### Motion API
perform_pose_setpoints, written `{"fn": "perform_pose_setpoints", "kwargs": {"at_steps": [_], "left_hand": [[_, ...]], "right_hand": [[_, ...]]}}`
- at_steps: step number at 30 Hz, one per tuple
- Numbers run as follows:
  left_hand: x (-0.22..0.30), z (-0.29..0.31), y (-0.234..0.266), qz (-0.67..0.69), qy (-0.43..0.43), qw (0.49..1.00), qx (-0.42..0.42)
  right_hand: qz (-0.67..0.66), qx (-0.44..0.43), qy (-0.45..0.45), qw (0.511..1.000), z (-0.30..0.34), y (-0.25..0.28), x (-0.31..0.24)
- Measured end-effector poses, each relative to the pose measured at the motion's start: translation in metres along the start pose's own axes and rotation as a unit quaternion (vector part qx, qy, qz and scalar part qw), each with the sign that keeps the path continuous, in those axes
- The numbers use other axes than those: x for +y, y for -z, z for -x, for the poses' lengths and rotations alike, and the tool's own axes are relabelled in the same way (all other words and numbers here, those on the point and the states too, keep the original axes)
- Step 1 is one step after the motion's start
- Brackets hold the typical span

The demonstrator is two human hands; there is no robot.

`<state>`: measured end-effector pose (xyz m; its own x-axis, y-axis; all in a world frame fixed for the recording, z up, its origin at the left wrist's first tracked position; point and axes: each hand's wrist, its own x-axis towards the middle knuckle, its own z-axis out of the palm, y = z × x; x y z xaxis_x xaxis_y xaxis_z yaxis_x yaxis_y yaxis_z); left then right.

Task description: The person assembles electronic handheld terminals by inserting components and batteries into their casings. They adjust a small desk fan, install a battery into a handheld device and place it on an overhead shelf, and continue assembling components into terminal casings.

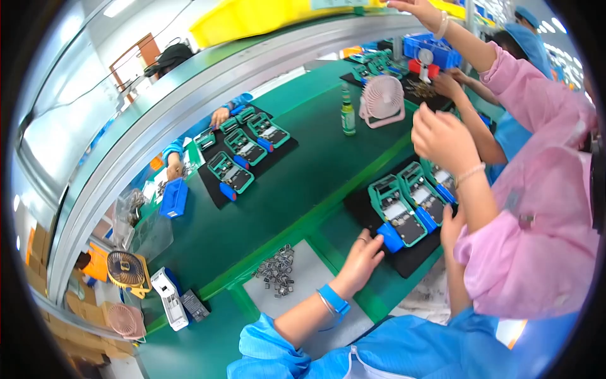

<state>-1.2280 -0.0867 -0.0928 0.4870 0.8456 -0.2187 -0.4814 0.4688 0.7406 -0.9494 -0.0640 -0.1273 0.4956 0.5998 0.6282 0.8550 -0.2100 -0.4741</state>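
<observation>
My left hand (362, 261), with a blue band and a thin ring at the wrist and finger, reaches in with its fingers spread. Its fingertips lie beside the blue handle (391, 237) of the nearest green-framed fixture (396, 210); whether they touch it I cannot tell. Another such fixture (422, 194) stands to its right, with a blue handle (427, 219). By that second fixture is my right hand (451, 226), its fingers partly hidden behind a co-worker's pink-sleeved arm. The fixtures rest on a black mat (361, 207) and hold dark boards and pale parts.
A co-worker's hand (445, 140) hangs over the fixtures. Small metal parts (276, 271) lie on a grey sheet (260, 292). Beyond stand a pink fan (382, 98), a green bottle (348, 112) and more fixtures (231, 172), where another person's hand (175, 167) is near a blue bin (173, 199).
</observation>
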Motion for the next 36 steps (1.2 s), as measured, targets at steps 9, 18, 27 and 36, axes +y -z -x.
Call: {"fn": "perform_pose_setpoints", "kwargs": {"at_steps": [9, 18, 27, 36], "left_hand": [[0.036, 0.065, 0.044, -0.222, -0.111, 0.968, 0.038], [0.138, 0.088, 0.184, -0.481, -0.224, 0.788, 0.312], [0.192, 0.020, 0.234, -0.587, -0.113, 0.624, 0.504], [0.213, -0.008, 0.267, -0.615, -0.083, 0.575, 0.533]], "right_hand": [[-0.262, -0.146, 0.351, 0.887, 0.072, 0.054, -0.195], [-0.535, -0.328, 0.055, 0.777, 0.061, -0.048, -0.330], [-0.346, -0.269, 0.009, 0.899, -0.024, -0.300, -0.325], [-0.311, -0.497, -0.097, 0.804, -0.064, -0.250, -0.370]]}}
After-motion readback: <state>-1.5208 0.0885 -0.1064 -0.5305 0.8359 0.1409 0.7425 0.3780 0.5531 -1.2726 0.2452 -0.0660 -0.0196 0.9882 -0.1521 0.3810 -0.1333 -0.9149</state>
